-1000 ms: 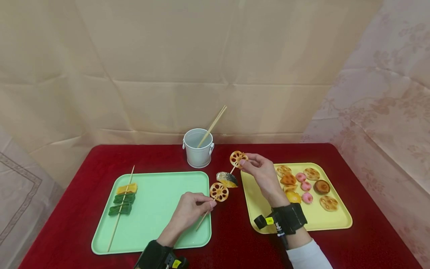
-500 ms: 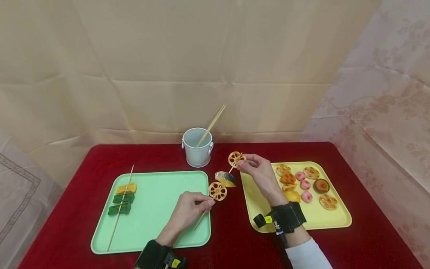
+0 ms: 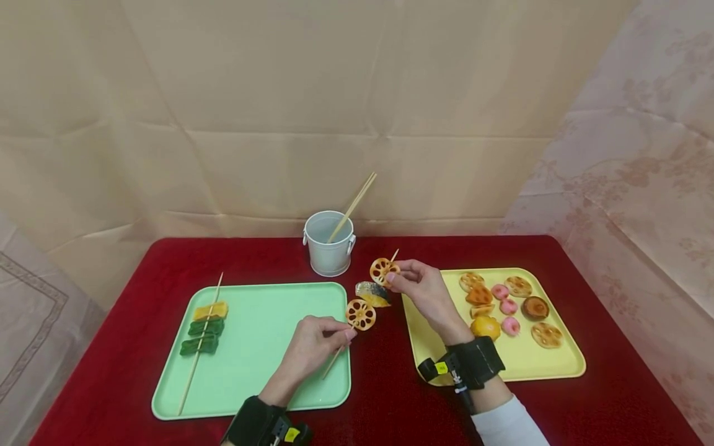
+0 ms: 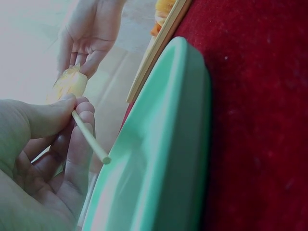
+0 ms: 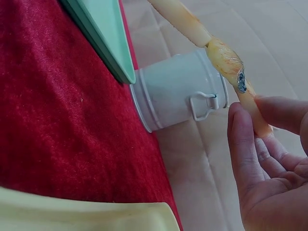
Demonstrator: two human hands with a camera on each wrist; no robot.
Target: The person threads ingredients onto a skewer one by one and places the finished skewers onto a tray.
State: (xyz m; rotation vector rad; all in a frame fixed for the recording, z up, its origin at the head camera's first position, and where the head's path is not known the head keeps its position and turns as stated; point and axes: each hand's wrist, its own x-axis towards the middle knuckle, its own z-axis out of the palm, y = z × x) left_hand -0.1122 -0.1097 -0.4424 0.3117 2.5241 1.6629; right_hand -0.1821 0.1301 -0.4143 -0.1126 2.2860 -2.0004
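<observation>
My left hand (image 3: 315,344) pinches a wooden skewer (image 4: 91,137) near its lower part, above the right edge of the green tray (image 3: 256,396). A lotus root slice (image 3: 361,314) sits on the skewer just past those fingertips. Above it is a piece with silvery skin and yellow flesh (image 3: 372,294), like a fish piece. My right hand (image 3: 426,294) pinches a second lotus root slice (image 3: 382,271) by its edge, threaded on the skewer close to the fish-like piece. The skewer's tip sticks out beyond this slice. In the right wrist view, thumb and fingers (image 5: 243,144) clasp that slice.
A finished-looking skewer (image 3: 209,328) with green and yellow pieces lies on the green tray's left. The white bucket (image 3: 329,251) behind holds thin sticks (image 3: 352,207). On the right, a yellow tray (image 3: 502,365) carries lotus slices, pink pieces, a mushroom (image 3: 535,308) and a yellow piece (image 3: 485,327).
My right hand has slid the upper lotus root slice down and left along the skewer toward the fish-like piece, baring more of the tip. My left hand keeps its grip nearly still.
</observation>
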